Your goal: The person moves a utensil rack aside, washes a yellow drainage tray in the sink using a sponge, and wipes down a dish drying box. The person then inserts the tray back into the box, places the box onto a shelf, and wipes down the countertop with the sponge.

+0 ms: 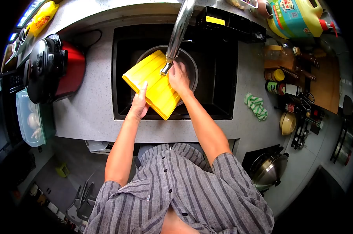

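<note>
A yellow ridged rectangular panel (153,84) is held tilted over the black sink (219,93). My left hand (140,103) is closed on its lower left edge, thumb on the top face and the other fingers underneath. At its right edge is my right hand (179,78), fingers curled against the side and partly hidden by the tap. The chrome tap (179,35) hangs over the panel, its spout end just above the surface. Beneath the panel, a round metal basin (195,66) stands in the sink, mostly covered.
To the left stand a red and black pressure cooker (69,70) and a clear lidded box (30,121). A green and white cloth (256,106) lies right of the sink. Black caddies (227,23), a large yellow jug (297,17), jars and a lidded pan (271,171) line the right side.
</note>
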### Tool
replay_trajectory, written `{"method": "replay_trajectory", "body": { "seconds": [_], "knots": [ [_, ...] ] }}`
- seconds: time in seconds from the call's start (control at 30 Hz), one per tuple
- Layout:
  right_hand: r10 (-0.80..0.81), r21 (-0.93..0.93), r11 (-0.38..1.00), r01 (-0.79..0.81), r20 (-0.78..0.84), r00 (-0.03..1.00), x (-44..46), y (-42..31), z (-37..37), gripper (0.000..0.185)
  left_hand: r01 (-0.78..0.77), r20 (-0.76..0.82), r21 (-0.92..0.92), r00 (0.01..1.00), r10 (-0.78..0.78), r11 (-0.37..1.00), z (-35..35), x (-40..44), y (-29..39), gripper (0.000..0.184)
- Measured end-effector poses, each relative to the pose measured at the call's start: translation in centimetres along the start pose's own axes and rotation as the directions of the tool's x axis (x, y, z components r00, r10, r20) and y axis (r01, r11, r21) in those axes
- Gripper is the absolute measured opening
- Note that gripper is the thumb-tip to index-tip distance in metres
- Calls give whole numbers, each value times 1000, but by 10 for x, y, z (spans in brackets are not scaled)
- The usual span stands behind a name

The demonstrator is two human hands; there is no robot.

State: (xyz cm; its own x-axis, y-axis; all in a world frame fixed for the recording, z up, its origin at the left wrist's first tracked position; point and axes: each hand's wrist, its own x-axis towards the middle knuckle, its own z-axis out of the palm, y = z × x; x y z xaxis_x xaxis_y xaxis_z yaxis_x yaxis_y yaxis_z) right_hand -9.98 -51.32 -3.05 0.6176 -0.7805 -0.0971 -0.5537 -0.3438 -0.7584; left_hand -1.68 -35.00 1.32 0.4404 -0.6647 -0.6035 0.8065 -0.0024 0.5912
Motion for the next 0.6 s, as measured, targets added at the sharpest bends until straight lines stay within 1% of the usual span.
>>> {"method": "replay_trajectory", "body": {
  "seconds": [0.03,0.13,0.17,0.2,0.27,0.33,0.4,0.43,0.47,0.5,0.53,0.6],
  "knots": [
    [-4,4,1000,4,27,1000,-2,-9,-6,40,0,-6,-22,1000,0,1000,1,4,1,54],
    [-192,57,981,185,183,964,-35,-54,-8,41,-49,-36,58,998,51,997,-5,26,5,52],
    [-256,48,967,252,120,959,-48,-65,-3,41,-58,-59,90,996,63,994,-2,28,10,50],
    [-319,34,948,317,55,946,-62,-74,-3,41,51,-68,58,997,-47,997,-11,34,15,50],
    [-388,48,921,386,35,921,-78,-89,-19,40,36,-52,-6,998,-37,999,-7,27,23,50],
    [-442,-24,897,442,27,897,-77,-70,-24,40,-6,-46,-77,999,3,997,-6,24,21,54],
    [-279,23,960,280,-56,959,-68,-39,-21,35,-39,-60,-181,998,28,983,-11,25,18,56],
    [-326,6,945,327,-61,943,-59,-11,-14,30,-39,-37,-224,999,32,974,-14,25,17,57],
    [-121,76,988,131,-128,984,-51,-5,-11,30,-24,-56,-219,998,12,975,-13,20,17,57],
    [1,266,963,37,-140,990,-38,6,-12,34,-4,-78,-213,997,-13,977,-10,13,16,56],
    [44,246,969,-12,-125,991,-24,22,-12,37,11,-97,-206,995,-32,978,-8,10,18,55],
    [52,196,980,-18,-173,984,-4,38,-7,39,59,-76,-187,994,-74,981,-8,7,18,55]
  ]
}}
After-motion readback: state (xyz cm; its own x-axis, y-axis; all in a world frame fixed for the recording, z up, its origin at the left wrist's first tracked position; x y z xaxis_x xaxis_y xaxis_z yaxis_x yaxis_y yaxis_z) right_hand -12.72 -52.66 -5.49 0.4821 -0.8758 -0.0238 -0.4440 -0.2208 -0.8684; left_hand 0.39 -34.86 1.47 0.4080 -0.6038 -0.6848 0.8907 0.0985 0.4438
